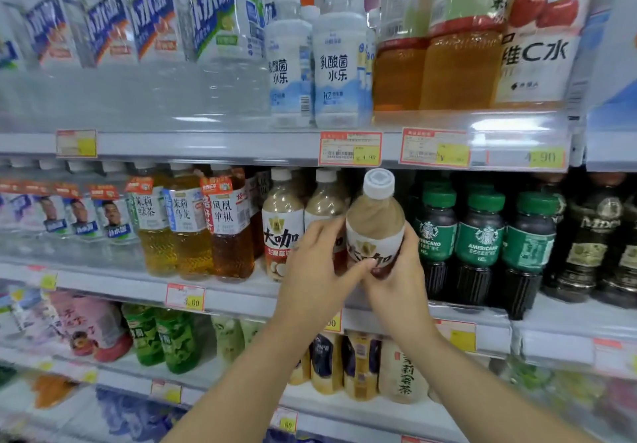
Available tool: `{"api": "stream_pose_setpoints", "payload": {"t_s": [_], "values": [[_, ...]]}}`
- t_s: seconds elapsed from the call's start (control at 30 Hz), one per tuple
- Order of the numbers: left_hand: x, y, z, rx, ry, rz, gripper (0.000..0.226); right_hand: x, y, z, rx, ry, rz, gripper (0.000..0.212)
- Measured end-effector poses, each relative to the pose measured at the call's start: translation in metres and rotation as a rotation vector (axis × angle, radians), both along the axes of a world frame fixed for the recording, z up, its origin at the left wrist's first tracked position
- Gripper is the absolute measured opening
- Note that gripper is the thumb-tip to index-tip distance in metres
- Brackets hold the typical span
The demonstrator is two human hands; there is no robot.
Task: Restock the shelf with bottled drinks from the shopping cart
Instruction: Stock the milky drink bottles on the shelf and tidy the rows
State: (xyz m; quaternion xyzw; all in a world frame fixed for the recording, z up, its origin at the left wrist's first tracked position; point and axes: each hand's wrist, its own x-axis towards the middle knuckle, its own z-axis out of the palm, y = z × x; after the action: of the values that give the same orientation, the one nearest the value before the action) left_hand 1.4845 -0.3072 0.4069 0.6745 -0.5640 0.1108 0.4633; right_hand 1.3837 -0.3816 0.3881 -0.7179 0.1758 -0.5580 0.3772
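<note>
Grip: both hands are clasping one bottle of milky coffee [375, 232]. The left hand [320, 263] is curling round its left side with the thumb lying across the label, and the right hand [403, 270] is wrapping its lower right side.
Held bottle: it is standing close to upright with its white cap on, and pale beige drink is filling it nearly to the neck. The hands are hiding its base, so whether it is touching the shelf cannot be told.
Position: it is being held at the front of the middle shelf [241, 299], between a matching bottle [281, 232] on its left and green-capped bottles [481, 236] on its right.
Matching stock: two such bottles are standing there, capped and holding the same beige liquid.
Right neighbours: the green-capped bottles are standing in a row and holding a near-black drink.
Further left: tea bottles [193, 229] are holding clear amber liquid.
Upper shelf: water bottles [220, 29], white bottles of cloudy drink [339, 63] and amber-filled bottles [458, 63] are sitting side by side.
Lower shelf: green bottles [179, 339] are standing left of the left forearm.
Shelf rims: price tags [350, 148] are hanging along them.
</note>
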Motion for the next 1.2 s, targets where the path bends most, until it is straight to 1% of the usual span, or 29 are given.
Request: {"api": "stream_pose_setpoints", "payload": {"t_s": [0.1, 0.27, 0.33, 0.4, 0.53, 0.63, 0.7, 0.83, 0.93, 1.03, 1.1, 1.2], "values": [[0.014, -0.005, -0.003, -0.04, -0.14, 0.109, 0.056, 0.008, -0.006, -0.005, 0.022, 0.035, -0.031, 0.074], [0.037, -0.012, -0.015, -0.124, -0.331, 0.251, 0.043, 0.012, -0.018, -0.009, 0.116, 0.186, -0.056, 0.075], [0.043, -0.017, -0.021, -0.157, -0.394, 0.29, 0.044, 0.013, -0.023, -0.006, 0.136, 0.243, -0.057, 0.076], [0.048, -0.022, -0.026, -0.147, -0.433, 0.33, 0.049, 0.015, -0.027, -0.003, 0.164, 0.288, -0.04, 0.077], [0.053, -0.029, -0.033, -0.052, -0.419, 0.399, 0.063, 0.019, -0.028, -0.003, 0.167, 0.306, -0.024, 0.077], [0.055, -0.033, -0.036, -0.05, -0.345, 0.393, 0.076, 0.024, -0.026, -0.008, 0.134, 0.329, -0.11, 0.082], [0.056, -0.034, -0.036, -0.062, -0.331, 0.38, 0.082, 0.027, -0.024, -0.008, 0.137, 0.336, -0.123, 0.087], [0.055, -0.033, -0.037, -0.089, -0.371, 0.387, 0.081, 0.029, -0.027, -0.005, 0.15, 0.321, -0.139, 0.088], [0.055, -0.033, -0.037, -0.097, -0.371, 0.392, 0.082, 0.03, -0.028, -0.005, 0.172, 0.325, -0.137, 0.088], [0.055, -0.033, -0.036, -0.096, -0.368, 0.389, 0.083, 0.026, -0.027, -0.004, 0.15, 0.335, -0.118, 0.09], [0.056, -0.032, -0.036, -0.102, -0.357, 0.381, 0.084, 0.02, -0.017, -0.009, 0.05, 0.361, -0.159, 0.095], [0.059, -0.028, -0.041, -0.099, -0.315, 0.357, 0.087, 0.007, 0.001, -0.022, -0.216, 0.385, -0.268, 0.091]]}}
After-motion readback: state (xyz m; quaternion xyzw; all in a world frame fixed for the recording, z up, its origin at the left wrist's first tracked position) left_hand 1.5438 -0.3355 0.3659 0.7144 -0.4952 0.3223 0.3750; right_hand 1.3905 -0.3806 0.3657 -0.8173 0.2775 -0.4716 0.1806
